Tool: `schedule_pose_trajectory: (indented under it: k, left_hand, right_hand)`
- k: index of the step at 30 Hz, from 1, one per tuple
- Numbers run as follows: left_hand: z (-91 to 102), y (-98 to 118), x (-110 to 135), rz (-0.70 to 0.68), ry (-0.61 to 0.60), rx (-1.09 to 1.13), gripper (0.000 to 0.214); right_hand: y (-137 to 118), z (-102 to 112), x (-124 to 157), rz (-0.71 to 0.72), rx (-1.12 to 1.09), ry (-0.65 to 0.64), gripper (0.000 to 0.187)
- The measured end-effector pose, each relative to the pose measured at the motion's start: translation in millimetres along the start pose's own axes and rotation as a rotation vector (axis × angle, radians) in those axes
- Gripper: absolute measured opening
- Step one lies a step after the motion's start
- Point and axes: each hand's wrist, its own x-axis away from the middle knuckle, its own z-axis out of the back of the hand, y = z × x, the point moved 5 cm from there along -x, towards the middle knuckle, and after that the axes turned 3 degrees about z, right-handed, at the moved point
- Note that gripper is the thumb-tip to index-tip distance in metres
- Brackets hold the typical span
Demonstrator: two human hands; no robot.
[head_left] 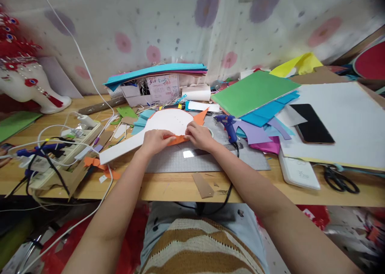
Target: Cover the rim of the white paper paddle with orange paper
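Observation:
A white board cutout (168, 121) with a rounded head and a long straight handle lies in front of me, partly over a grey cutting mat (252, 157). Orange sheet (179, 140) shows along its near edge and pokes out at its right side. My left hand (158, 141) pinches the orange edge with thumb and fingertips. Close beside it, my right hand (198, 135) presses its fingers together on the same edge. A metal ruler (198, 152) lies on the mat by my right wrist. Whatever is under the fingertips is hidden.
A blue glue gun (228, 127) lies right of my hands, its cord running off the table's front. Coloured sheets (255, 91), a phone (313, 123) and scissors (339, 179) are at right. A power strip (63, 157) with tangled cables stands left.

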Motion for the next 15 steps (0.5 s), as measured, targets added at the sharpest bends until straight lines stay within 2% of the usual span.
schedule_pose_trajectory:
  k: [4, 7, 11, 15]
  left_hand:
    - [1.8, 12.2, -2.0, -0.103, 0.077, -0.074, 0.046]
    - [-0.8, 24.0, -7.0, -0.244, 0.087, -0.179, 0.045]
    - [-7.3, 28.8, -17.2, -0.406, 0.025, -0.229, 0.039]
    - [-16.3, 24.6, -26.2, -0.541, -0.072, -0.039, 0.041]
  right_hand:
    - [-0.2, -1.7, -1.5, -0.023, -0.008, -0.027, 0.013]
    - [0.1, -3.2, -3.2, -0.032, -0.026, -0.033, 0.012]
    - [2.4, -5.0, -5.2, -0.045, -0.058, -0.043, 0.012]
    - [6.0, -7.7, -8.3, -0.052, -0.059, -0.06, 0.013]
